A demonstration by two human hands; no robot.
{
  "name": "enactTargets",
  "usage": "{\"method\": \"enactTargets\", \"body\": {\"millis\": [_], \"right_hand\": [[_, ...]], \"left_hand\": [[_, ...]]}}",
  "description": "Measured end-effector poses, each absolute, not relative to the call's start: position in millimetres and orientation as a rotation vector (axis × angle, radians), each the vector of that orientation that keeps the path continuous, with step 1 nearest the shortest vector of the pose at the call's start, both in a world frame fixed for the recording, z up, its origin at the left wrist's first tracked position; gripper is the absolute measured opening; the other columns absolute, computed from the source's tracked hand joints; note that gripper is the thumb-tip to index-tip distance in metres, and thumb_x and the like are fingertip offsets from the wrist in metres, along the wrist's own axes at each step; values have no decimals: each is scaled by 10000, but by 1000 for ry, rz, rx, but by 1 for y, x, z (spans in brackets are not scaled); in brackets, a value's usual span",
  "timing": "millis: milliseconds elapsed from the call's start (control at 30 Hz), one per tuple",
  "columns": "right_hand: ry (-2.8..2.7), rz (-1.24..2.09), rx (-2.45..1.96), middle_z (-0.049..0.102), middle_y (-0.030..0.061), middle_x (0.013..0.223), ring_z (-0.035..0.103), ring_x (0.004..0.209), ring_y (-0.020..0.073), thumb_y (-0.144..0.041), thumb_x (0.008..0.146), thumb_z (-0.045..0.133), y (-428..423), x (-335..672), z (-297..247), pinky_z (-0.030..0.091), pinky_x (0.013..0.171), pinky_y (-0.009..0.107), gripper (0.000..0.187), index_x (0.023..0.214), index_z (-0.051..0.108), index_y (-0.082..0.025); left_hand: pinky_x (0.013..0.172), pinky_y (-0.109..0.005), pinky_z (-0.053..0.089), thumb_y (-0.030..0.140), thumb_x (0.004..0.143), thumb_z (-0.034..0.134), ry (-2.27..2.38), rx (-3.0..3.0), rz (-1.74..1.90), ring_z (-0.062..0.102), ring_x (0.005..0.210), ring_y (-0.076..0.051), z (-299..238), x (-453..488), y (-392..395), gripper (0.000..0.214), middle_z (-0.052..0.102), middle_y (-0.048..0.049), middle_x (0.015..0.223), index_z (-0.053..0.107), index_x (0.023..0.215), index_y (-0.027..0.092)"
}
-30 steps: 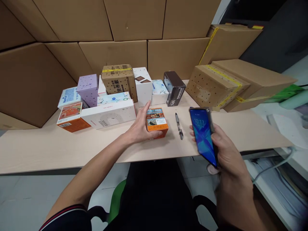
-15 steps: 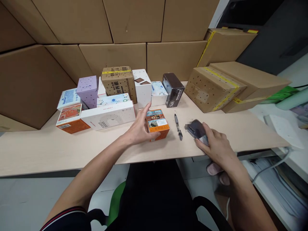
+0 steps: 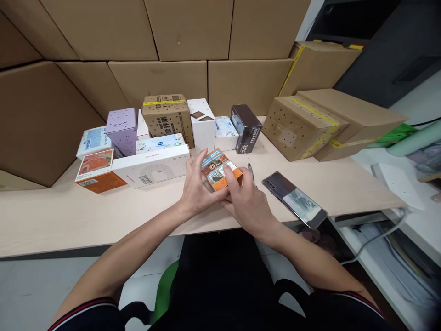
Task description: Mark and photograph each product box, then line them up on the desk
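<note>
Between my two hands is a small orange box (image 3: 219, 166) with a printed picture and lettering on top, tilted over the table. My left hand (image 3: 197, 189) grips its left side, thumb along the near edge. My right hand (image 3: 248, 196) holds the near right corner, fingers resting on the top and side. A black pen (image 3: 251, 174) lies just beyond my right hand, partly hidden by it. To the right, a dark phone (image 3: 292, 198) rests face down near the table's front edge, with a banknote-like paper showing in its clear case.
Along the back stand a power bank box (image 3: 155, 168), an orange box (image 3: 100, 180), a purple box (image 3: 122, 131), a brown carton (image 3: 168, 117), a white box (image 3: 203, 128) and a dark brown box (image 3: 247, 128). Large cartons (image 3: 299, 131) stand right; stacked cartons (image 3: 251, 85) wall the back.
My right hand has let go of the phone, which now lies flat on the table, and moved left onto the orange box. The box is now turned and tilted between both hands.
</note>
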State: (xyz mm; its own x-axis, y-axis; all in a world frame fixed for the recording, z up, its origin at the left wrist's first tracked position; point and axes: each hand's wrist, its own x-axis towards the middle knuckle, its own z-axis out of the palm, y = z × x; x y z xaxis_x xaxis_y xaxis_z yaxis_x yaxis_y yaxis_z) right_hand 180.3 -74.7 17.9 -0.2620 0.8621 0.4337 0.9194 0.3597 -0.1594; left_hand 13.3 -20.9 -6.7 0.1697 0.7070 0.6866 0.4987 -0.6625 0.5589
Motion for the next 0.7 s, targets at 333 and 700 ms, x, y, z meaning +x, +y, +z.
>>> {"method": "enactTargets", "body": {"millis": [333, 700], "right_hand": [[-1657, -394, -1572, 617, 196, 1257, 604, 1179, 378, -396, 747, 759, -52, 292, 45, 559, 973, 571, 783, 1455, 518, -165], [-1728, -15, -2011, 553, 240, 1296, 638, 1141, 379, -403, 796, 781, 57, 316, 35, 506, 988, 517, 811, 1489, 479, -110]], "left_hand": [[983, -491, 547, 503, 954, 626, 766, 2470, 1591, 462, 1325, -336, 0, 9, -22, 822, 400, -187, 1433, 231, 1629, 251], [1014, -503, 518, 318, 984, 604, 949, 2641, 1424, 574, 1197, -310, -6, 12, -17, 622, 581, -179, 1283, 356, 1541, 194]]}}
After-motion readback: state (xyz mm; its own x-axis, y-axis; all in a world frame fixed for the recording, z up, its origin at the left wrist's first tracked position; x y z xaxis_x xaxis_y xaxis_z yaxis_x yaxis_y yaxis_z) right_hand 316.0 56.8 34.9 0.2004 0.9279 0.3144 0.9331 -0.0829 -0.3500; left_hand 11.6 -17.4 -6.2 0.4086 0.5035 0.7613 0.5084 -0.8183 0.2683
